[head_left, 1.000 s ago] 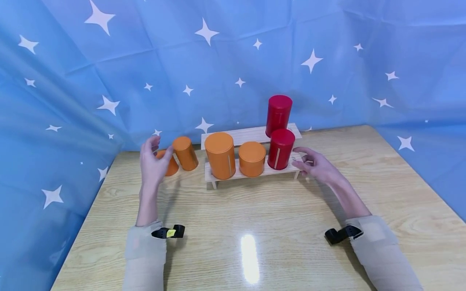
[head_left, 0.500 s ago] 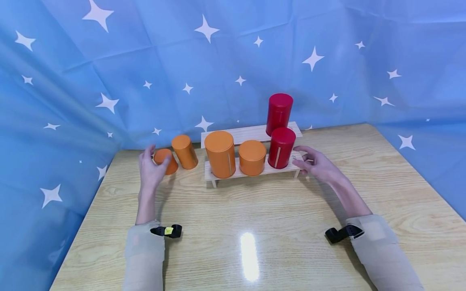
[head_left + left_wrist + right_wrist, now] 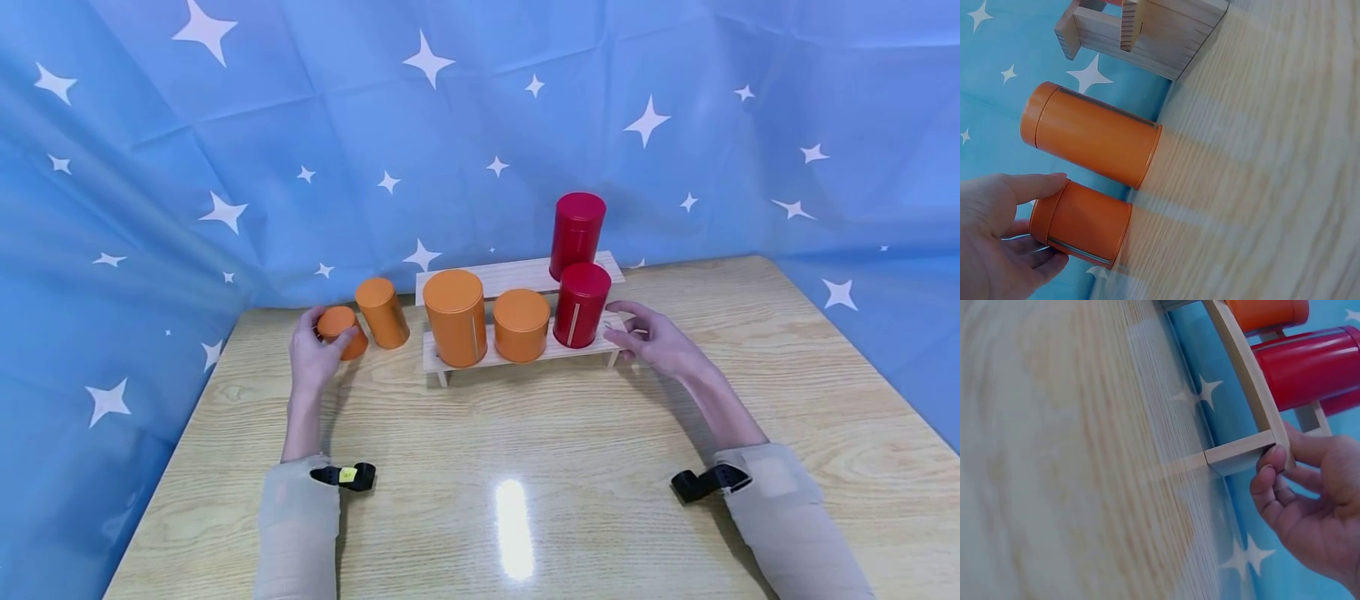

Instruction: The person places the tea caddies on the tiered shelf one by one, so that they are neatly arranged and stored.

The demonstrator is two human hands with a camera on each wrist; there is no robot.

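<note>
The left hand (image 3: pixel 988 231) has its thumb and fingers closed around the lid end of the short orange can (image 3: pixel 1088 219), which stands upright on the worktop (image 3: pixel 450 450), just beside the taller orange can (image 3: pixel 1097 137). The right hand (image 3: pixel 1319 509) pinches the wooden rack (image 3: pixel 517 279) at its lower right end, near the front red can (image 3: pixel 580 308).

My left sleeve (image 3: pixel 297 529) and right sleeve (image 3: pixel 791 517) are pale grey, wrinkled at the cuffs. Each has a black strap with a small blocky end; my left strap (image 3: pixel 325 476) carries a yellow tag (image 3: pixel 347 475) with dark marks.
</note>
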